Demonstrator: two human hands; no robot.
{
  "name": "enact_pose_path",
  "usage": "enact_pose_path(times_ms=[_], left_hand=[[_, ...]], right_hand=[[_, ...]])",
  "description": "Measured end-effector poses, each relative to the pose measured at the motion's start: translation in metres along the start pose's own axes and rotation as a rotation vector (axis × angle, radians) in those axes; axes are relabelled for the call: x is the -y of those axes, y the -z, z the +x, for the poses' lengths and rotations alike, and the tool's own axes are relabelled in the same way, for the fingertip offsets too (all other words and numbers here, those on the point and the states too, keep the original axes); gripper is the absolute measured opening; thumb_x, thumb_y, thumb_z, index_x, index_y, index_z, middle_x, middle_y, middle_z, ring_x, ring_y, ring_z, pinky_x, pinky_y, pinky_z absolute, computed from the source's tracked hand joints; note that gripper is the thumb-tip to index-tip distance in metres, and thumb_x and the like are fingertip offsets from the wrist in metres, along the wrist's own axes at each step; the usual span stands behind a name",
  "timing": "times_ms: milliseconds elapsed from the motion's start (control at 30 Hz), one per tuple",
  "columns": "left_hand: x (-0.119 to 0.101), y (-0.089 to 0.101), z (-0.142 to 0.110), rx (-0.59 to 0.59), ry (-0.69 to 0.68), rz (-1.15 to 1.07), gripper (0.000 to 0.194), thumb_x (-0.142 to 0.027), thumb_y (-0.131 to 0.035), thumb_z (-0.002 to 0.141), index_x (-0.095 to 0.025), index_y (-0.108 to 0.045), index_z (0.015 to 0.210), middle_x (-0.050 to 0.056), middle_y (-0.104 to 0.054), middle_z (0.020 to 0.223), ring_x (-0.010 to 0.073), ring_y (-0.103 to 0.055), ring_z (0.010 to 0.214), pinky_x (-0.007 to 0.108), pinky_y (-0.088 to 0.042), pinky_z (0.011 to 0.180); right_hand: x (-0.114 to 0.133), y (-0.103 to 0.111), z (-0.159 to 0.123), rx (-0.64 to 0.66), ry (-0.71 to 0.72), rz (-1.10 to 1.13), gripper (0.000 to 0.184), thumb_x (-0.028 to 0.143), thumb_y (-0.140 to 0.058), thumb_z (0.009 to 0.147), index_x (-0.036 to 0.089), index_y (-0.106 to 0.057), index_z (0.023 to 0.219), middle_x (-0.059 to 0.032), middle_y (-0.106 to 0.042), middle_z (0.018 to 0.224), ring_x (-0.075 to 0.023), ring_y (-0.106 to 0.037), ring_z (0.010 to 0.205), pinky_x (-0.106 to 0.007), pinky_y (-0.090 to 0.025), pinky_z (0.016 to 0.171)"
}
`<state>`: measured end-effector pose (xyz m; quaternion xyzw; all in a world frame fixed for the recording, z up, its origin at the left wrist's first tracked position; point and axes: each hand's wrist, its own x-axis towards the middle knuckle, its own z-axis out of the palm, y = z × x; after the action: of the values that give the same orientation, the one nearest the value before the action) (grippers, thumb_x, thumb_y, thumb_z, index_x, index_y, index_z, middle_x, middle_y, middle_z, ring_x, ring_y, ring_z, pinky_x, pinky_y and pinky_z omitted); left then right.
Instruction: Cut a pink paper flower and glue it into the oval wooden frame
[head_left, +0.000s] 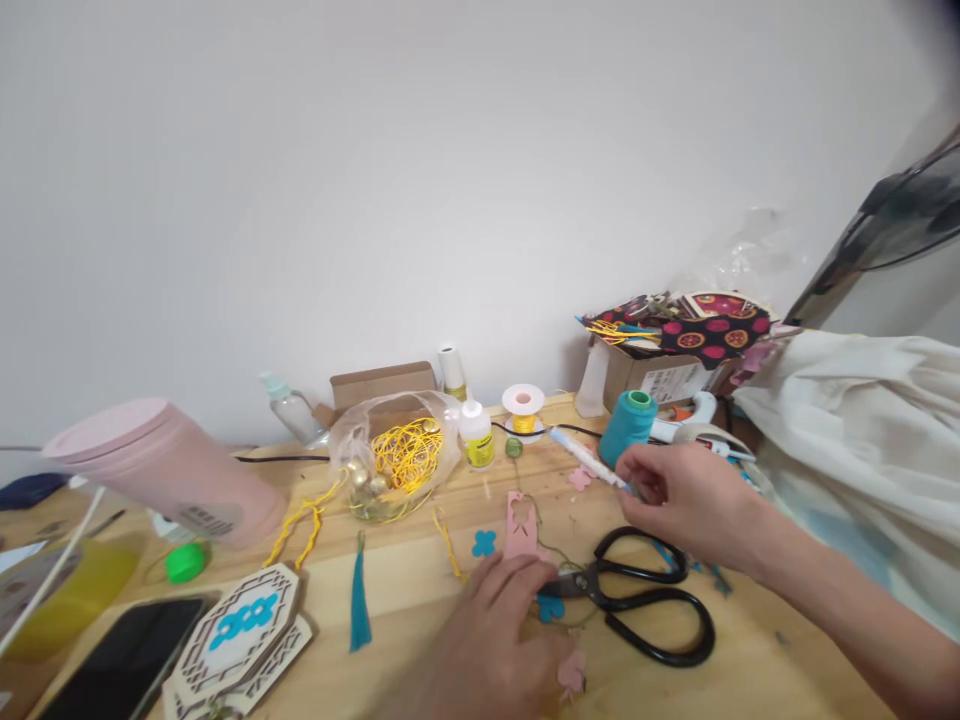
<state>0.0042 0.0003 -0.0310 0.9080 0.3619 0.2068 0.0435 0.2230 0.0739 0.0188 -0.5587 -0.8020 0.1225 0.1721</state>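
My left hand [506, 635] lies on the table with its fingers stretched over the lower end of a pink felt strip [519, 530] with a cut-out. Black-handled scissors [652, 600] lie beside it, their blade tips hidden at my fingers. Blue felt flowers, one above my left hand [484, 543] and one under the blades [551, 608], are close by. My right hand [675, 500] is closed in a pinch at the near end of a white and blue pen [589, 460]. Just behind that hand stands a teal thread spool [628, 425].
Left are a pink tumbler [165, 475], a phone [127, 660], wooden lattice pieces [259, 590] and a teal tassel [360, 600]. Behind stand a bag of yellow cord [409, 455], a glue bottle [476, 440] and a wire spool [523, 400]. A filled cardboard box [675, 380] is back right.
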Motion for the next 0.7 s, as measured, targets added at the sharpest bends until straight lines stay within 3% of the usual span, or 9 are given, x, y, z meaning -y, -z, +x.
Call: enact_pose_path(times_ms=[67,133,233,333,433,600,700], left_hand=[[0.000,-0.007,0.004,0.064,-0.055,0.036,0.007,-0.026,-0.057,0.075,-0.027,-0.064,0.072,0.008,-0.057,0.112,0.0254,-0.050,0.106,0.048,-0.043,0.085],[0.001,-0.014,0.003,0.051,-0.080,0.072,0.012,-0.032,-0.055,0.076,-0.027,-0.063,0.069,0.006,-0.057,0.114,0.0260,-0.049,0.108,0.051,-0.042,0.084],[0.005,-0.022,-0.006,0.015,-0.143,0.143,0.011,-0.034,-0.057,0.074,-0.027,-0.064,0.069,0.006,-0.062,0.107,0.0261,-0.056,0.100,0.049,-0.048,0.078],[0.008,-0.030,-0.018,-0.020,-0.130,0.220,0.010,-0.031,-0.057,0.074,-0.027,-0.064,0.079,0.005,-0.064,0.105,0.0236,-0.059,0.097,0.041,-0.052,0.077],[0.010,-0.036,-0.028,-0.057,-0.074,0.246,0.013,-0.031,-0.055,0.076,-0.028,-0.064,0.084,0.003,-0.064,0.105,0.0226,-0.058,0.099,0.037,-0.053,0.078],[0.018,-0.042,-0.040,-0.092,-0.042,0.252,0.018,-0.031,-0.056,0.075,-0.029,-0.063,0.092,0.001,-0.065,0.104,0.0201,-0.060,0.097,0.031,-0.053,0.078],[0.017,-0.049,-0.047,-0.131,0.027,0.221,0.032,-0.038,-0.055,0.075,-0.024,-0.058,0.104,0.003,-0.066,0.102,0.0194,-0.063,0.090,0.026,-0.055,0.072]], right_hand=[[0.002,-0.004,-0.006,0.008,-0.013,0.149,0.012,0.025,-0.042,0.070,0.021,-0.042,0.059,0.0059,-0.040,0.047,-0.0105,-0.040,0.042,-0.020,-0.029,0.039],[0.008,-0.017,-0.018,0.033,-0.052,0.418,0.013,0.029,-0.038,0.072,0.022,-0.038,0.062,0.0076,-0.033,0.047,-0.0087,-0.034,0.039,-0.018,-0.028,0.035],[0.018,-0.047,-0.044,0.096,-0.262,1.236,0.017,0.035,-0.049,0.069,0.021,-0.039,0.065,0.0103,-0.031,0.043,-0.0055,-0.025,0.033,-0.017,-0.018,0.032],[0.023,-0.076,-0.068,0.083,-0.349,1.603,0.024,0.039,-0.057,0.067,0.019,-0.044,0.065,0.0093,-0.037,0.048,-0.0033,-0.025,0.032,-0.017,-0.020,0.033],[0.019,-0.087,-0.076,-0.016,-0.326,1.528,0.024,0.039,-0.061,0.070,0.017,-0.052,0.068,0.0080,-0.040,0.045,-0.0052,-0.033,0.036,-0.018,-0.023,0.038],[0.013,-0.075,-0.059,-0.158,-0.239,1.231,0.022,0.039,-0.059,0.074,0.017,-0.059,0.075,0.0044,-0.048,0.049,-0.0090,-0.040,0.046,-0.020,-0.028,0.044],[0.017,-0.072,-0.055,-0.133,-0.160,1.169,0.018,0.036,-0.063,0.072,0.019,-0.057,0.074,0.0057,-0.046,0.051,-0.0078,-0.036,0.043,-0.019,-0.025,0.040]])
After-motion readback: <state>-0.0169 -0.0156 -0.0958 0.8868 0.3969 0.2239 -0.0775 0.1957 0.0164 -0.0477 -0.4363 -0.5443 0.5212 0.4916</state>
